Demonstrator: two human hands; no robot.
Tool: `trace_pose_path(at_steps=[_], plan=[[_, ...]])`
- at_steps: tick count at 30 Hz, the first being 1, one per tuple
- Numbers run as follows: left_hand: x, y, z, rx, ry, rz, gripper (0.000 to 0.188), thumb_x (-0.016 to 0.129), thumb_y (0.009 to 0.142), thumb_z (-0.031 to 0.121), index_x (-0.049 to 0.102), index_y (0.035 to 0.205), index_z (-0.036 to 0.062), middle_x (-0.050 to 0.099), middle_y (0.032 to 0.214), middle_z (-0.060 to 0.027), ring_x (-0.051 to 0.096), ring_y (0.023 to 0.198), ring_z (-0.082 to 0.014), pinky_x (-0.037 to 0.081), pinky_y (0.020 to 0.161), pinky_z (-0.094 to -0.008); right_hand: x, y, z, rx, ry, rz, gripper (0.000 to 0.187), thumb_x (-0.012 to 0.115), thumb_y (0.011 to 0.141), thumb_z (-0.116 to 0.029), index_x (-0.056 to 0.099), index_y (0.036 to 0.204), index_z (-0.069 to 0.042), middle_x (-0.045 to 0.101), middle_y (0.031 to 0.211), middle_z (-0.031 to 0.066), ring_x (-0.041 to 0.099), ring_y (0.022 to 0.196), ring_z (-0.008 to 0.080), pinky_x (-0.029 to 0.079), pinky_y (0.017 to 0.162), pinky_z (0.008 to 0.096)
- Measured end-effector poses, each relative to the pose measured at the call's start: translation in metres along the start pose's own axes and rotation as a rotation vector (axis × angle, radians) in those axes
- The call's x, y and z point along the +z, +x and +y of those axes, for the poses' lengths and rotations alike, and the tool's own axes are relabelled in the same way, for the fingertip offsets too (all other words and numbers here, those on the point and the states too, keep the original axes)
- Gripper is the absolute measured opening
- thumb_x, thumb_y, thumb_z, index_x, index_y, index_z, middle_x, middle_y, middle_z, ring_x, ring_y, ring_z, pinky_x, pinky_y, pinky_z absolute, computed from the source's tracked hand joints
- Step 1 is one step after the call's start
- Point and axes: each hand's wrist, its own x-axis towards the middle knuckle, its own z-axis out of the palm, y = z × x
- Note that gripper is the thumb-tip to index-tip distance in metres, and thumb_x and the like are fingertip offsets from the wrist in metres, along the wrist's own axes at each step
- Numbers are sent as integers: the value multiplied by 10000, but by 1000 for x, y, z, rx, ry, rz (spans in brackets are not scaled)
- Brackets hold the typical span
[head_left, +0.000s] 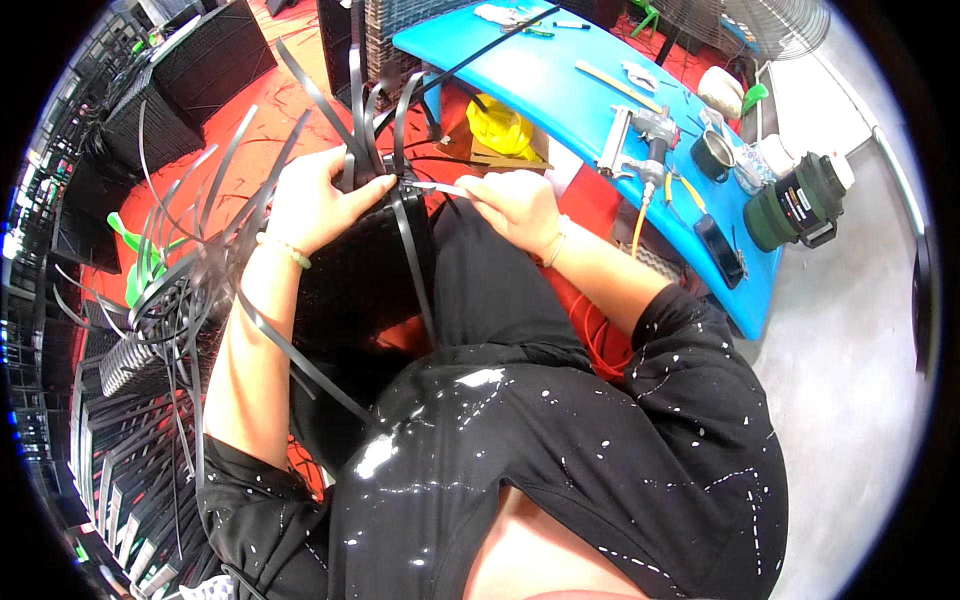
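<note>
Your left hand curls around black strips; your right hand grips a slim, pale tool, its tip pointing to nine o'clock, at those strips. From there, a loose tangle spreads toward eight o'clock, a yellow bag sits between one and two, and the blue worktop curves from twelve to four, carrying an air tool.

Loose black strips fan out around the left hand, crowding the way leftward. Beyond the right hand, open room leads over the worktop's middle stretch; farther right, an air tool, dark mug and green jug obstruct passage.
</note>
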Motion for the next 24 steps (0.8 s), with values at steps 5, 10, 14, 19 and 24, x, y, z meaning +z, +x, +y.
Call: trace_pose_path(at_steps=[5,10,14,19,24], plan=[[-5,-1,-3,-37,35,-24,301,794,782,307,723,930,55,712,754,-82,675,677,-164,515,672,-312,-12,3,-33,197,200,-109,171,613,931,-169,666,1049,-58,589,658,81,575,545,209,451,528,337],[0,-4,-3,-43,1,-24,320,797,771,342,729,904,58,718,777,-104,695,698,-225,527,695,-337,-56,37,-38,728,707,-678,198,561,949,-218,667,1024,-68,615,699,110,599,580,236,466,561,338],[-5,-3,-3,-34,13,-47,313,793,775,336,732,915,63,723,791,-105,706,729,-225,532,705,-339,-10,12,-10,42,136,-121,152,648,879,-207,677,989,-107,613,690,76,620,608,260,482,556,361],[-8,-1,10,-77,62,-96,329,791,776,346,732,928,61,725,798,-101,706,741,-225,537,709,-342,14,2,-17,39,223,184,99,636,892,-100,670,982,-76,590,663,68,595,543,220,466,514,333],[-8,-4,-3,-75,16,-46,353,792,770,362,735,936,56,724,805,-101,698,730,-222,531,706,-334,-41,56,-79,540,972,445,201,497,1025,-148,609,1066,14,499,641,-35,451,495,24,374,461,192]])
